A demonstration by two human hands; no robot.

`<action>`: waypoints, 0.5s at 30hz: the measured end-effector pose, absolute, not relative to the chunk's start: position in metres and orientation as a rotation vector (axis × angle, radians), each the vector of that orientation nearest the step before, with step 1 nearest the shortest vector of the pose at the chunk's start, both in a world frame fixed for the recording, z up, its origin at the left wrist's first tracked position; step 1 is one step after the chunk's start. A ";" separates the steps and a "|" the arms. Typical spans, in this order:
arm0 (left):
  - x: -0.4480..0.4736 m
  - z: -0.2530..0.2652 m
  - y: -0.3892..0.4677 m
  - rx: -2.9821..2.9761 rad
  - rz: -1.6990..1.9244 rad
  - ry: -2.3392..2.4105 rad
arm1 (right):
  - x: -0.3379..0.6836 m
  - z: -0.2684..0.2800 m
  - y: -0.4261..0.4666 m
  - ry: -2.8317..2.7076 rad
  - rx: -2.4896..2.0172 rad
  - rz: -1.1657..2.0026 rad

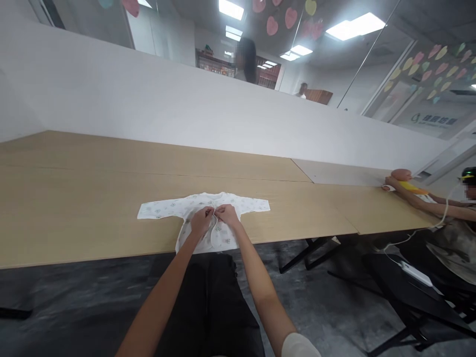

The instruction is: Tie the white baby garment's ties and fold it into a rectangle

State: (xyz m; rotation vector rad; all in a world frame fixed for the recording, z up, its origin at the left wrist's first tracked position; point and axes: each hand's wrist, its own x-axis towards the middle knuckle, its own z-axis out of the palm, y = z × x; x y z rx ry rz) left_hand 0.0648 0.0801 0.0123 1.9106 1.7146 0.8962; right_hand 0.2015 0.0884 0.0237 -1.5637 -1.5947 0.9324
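A small white baby shirt [192,204] with a faint print lies front side up on the wooden table, its sleeves stretched out to both sides. Its lower hem reaches the table's front edge. My left hand [202,219] pinches the front opening near the middle of the chest. Close beside it, almost touching, my right hand [227,214] pinches the other edge of the same opening. The cloth is slightly lifted between my fingertips. Whatever fastener may be there is too small to make out.
The long wooden table [92,198] runs along a white partition wall [148,99] with glass above. At the far right a co-worker's arms [420,201] handle a baby doll [401,174]. A black stool [394,272] with a white power strip [416,273] stands below.
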 end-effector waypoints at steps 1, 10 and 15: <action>0.065 0.012 0.080 1.907 0.901 1.716 | 0.201 0.022 0.089 -1.606 -1.578 0.898; 0.066 0.013 0.080 1.916 0.906 1.737 | 0.194 0.016 0.090 -1.641 -1.690 0.650; 0.066 0.008 0.081 1.921 0.916 1.823 | 0.193 0.022 0.085 -1.632 -1.676 0.672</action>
